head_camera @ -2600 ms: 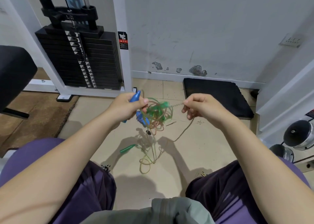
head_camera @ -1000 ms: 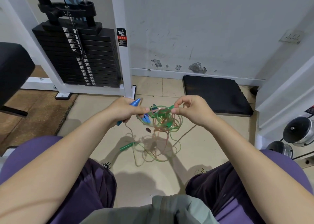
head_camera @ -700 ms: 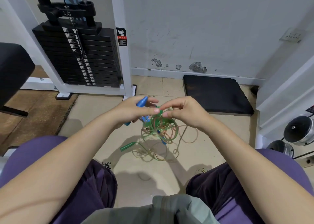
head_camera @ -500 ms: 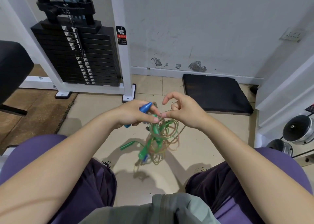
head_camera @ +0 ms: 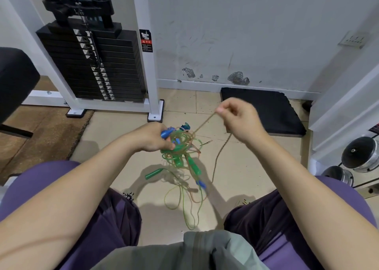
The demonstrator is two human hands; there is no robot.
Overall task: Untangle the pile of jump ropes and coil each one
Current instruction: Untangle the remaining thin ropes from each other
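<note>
At the frame's centre, the left hand [head_camera: 150,137] is gripping a blue plastic handle [head_camera: 166,133] amid the tangled green and orange jump ropes [head_camera: 180,146], while the right hand [head_camera: 239,120] is pinching a tan rope strand [head_camera: 203,122] taut toward the upper right.

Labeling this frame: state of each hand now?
Left hand: grips the tangle at a blue handle.
Right hand: pinches a tan rope, drawn out of the tangle.
</note>
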